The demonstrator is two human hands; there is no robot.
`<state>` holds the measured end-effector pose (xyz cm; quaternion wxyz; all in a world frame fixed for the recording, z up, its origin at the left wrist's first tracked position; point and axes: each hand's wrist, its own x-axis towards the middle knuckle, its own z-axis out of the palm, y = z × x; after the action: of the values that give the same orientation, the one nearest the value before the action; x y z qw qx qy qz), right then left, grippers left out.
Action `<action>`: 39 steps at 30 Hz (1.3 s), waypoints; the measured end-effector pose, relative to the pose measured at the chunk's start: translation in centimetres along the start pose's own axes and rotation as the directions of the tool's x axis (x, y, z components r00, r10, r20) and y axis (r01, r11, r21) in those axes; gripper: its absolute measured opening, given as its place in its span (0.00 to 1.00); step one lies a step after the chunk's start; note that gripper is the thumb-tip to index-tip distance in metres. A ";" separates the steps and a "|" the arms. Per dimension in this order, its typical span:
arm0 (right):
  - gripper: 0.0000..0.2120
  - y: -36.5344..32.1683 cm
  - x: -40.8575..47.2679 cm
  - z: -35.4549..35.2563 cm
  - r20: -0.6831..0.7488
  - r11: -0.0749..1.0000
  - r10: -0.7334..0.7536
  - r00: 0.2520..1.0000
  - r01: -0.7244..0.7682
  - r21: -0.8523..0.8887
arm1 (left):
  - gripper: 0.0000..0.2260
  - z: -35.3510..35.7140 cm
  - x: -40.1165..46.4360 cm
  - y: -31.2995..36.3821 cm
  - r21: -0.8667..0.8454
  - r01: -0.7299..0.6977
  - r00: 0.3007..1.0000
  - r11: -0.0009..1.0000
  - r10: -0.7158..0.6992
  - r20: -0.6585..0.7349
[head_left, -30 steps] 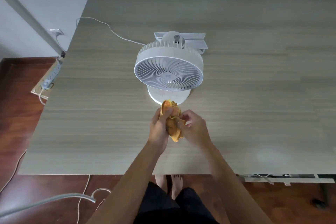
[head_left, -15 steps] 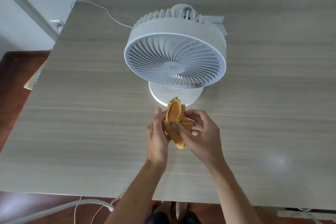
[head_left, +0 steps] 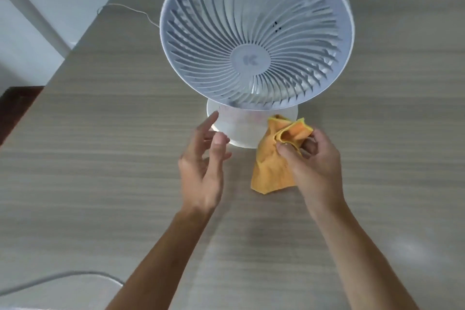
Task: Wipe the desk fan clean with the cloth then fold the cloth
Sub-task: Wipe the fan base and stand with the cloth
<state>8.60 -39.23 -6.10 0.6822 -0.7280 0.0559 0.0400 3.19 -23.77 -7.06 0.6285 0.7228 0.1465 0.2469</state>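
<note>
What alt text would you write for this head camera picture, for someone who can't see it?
A person's right hand grips a crumpled orange cloth by the round base of a white desk fan on a wood-grain table. The left hand hovers open and empty beside the base.

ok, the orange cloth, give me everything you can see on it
The cloth is orange, soft and looks like microfibre, with a stitched hem along its edges. It is bunched, not folded: the top is gathered and pinched in the right hand, and the rest hangs down in a loose crumpled flap. It sits just in front of the fan's round white base. The left hand is open and off it.
</note>
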 end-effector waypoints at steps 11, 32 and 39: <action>0.13 2.8 3.2 -1.1 -0.095 0.976 0.047 0.994 -0.026 0.215 | 0.18 -1.7 1.7 -5.4 0.480 -0.373 0.917 0.794 0.395 0.058; 0.06 0.9 5.6 -2.7 -0.283 0.947 -0.074 0.956 0.156 0.279 | 0.53 -2.1 6.2 -6.9 0.638 -0.255 0.966 0.727 0.155 0.208; 0.04 0.7 9.5 -1.5 -0.270 0.953 -0.163 0.949 0.223 0.206 | 0.65 -1.4 9.9 -6.8 0.577 -0.230 0.945 0.784 0.039 0.324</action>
<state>17.87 -41.06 -8.00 0.7513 -0.6436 0.0736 -0.1262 11.36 -16.30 -11.94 0.3581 0.9232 0.0701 0.1210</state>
